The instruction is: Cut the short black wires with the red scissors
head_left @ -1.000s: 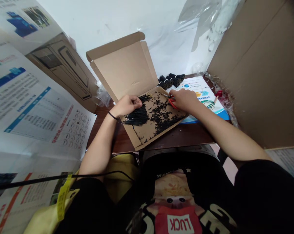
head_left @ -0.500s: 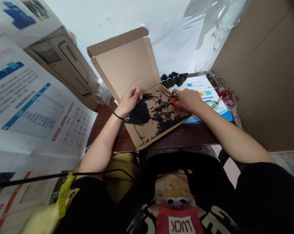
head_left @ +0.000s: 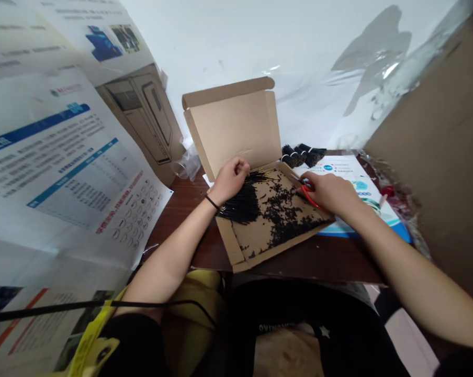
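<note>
An open cardboard box (head_left: pixel 232 250) lies on the dark table, its lid raised at the back. Many thin black wires (head_left: pixel 240 206) are piled at its left side, and small black scraps (head_left: pixel 285 220) are scattered over the middle and right. Over the wires, my left hand (head_left: pixel 233 178) is closed, fingers curled in; what they hold, if anything, is too small to make out. My right hand (head_left: pixel 326 189) grips red-handled scissors (head_left: pixel 309 198) above the box's right edge, with the blades pointing left toward the back.
Bundles of black wires (head_left: pixel 303 154) tied with white bands lie behind the box. A printed sheet (head_left: pixel 346 228) is under my right forearm. Large printed paper (head_left: pixel 79 173) stands at the left, with crumpled clear plastic (head_left: pixel 189 161) beside it. A cardboard panel (head_left: pixel 448 136) rises at the right.
The view has shifted, so the box and both hands appear lower and further right. My left hand is still closed over the wires, and my right hand still holds the scissors.
</note>
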Action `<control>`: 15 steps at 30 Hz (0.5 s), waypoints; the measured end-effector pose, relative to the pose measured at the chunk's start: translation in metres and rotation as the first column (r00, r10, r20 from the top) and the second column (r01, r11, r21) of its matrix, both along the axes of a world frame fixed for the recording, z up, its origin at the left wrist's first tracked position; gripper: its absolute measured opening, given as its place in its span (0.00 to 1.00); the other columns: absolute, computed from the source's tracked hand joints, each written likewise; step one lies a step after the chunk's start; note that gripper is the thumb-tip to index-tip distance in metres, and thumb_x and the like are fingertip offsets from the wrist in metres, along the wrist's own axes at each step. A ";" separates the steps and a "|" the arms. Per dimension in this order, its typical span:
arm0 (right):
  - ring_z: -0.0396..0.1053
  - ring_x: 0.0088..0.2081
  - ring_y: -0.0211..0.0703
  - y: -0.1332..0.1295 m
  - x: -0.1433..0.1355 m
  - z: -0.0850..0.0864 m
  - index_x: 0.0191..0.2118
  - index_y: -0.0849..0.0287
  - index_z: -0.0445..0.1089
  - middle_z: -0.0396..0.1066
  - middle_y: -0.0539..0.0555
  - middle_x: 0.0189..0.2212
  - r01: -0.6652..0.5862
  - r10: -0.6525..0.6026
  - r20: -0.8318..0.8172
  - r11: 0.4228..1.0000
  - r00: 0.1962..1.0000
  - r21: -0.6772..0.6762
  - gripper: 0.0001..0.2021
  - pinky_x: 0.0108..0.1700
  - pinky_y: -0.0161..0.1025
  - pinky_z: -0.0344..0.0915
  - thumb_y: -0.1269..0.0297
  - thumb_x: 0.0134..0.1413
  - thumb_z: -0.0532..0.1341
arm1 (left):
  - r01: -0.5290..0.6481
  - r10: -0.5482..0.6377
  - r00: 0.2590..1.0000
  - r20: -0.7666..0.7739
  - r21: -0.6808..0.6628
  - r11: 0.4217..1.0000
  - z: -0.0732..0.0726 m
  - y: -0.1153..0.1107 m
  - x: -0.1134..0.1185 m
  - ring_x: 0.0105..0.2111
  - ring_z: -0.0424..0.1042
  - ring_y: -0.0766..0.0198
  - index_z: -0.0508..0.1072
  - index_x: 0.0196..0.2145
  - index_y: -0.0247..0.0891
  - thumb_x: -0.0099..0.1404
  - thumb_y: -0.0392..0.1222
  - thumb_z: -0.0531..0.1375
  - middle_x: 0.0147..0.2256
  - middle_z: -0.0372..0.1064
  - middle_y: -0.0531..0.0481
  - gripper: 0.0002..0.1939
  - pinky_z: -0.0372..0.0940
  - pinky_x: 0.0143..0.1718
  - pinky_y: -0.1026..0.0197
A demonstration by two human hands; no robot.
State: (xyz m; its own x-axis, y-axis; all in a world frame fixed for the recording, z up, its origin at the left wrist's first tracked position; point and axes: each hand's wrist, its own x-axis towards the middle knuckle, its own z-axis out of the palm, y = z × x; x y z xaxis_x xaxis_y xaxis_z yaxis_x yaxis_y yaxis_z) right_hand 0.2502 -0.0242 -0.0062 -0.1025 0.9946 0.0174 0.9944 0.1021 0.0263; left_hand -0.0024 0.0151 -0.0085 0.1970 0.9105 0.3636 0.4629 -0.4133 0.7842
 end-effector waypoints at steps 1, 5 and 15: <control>0.69 0.32 0.54 0.000 0.000 -0.001 0.52 0.51 0.67 0.73 0.62 0.35 0.001 -0.001 0.008 1.000 1.000 0.003 0.23 0.27 0.40 0.52 0.48 0.58 0.46 | -0.021 0.021 1.000 -0.022 0.007 1.000 -0.002 0.001 0.000 0.26 0.61 0.70 0.65 0.30 0.35 0.66 0.37 0.53 0.25 0.64 0.53 0.07 0.57 0.31 0.64; 0.68 0.31 0.53 0.000 0.001 -0.003 0.52 0.50 0.67 0.73 0.62 0.34 -0.003 0.003 0.022 1.000 1.000 0.011 0.24 0.26 0.40 0.51 0.47 0.58 0.46 | -0.065 0.066 0.996 -0.067 0.016 0.998 -0.007 0.005 -0.003 0.25 0.61 0.70 0.65 0.29 0.35 0.66 0.37 0.53 0.24 0.64 0.53 0.08 0.57 0.31 0.64; 0.66 0.27 0.49 0.003 0.005 -0.006 0.50 0.49 0.70 0.72 0.60 0.30 0.007 -0.007 -0.004 0.999 1.000 0.045 0.23 0.25 0.40 0.50 0.46 0.55 0.49 | 0.075 -0.076 0.997 0.014 0.027 0.997 -0.001 -0.002 0.006 0.23 0.64 0.73 0.66 0.30 0.34 0.68 0.35 0.51 0.21 0.65 0.54 0.09 0.59 0.29 0.66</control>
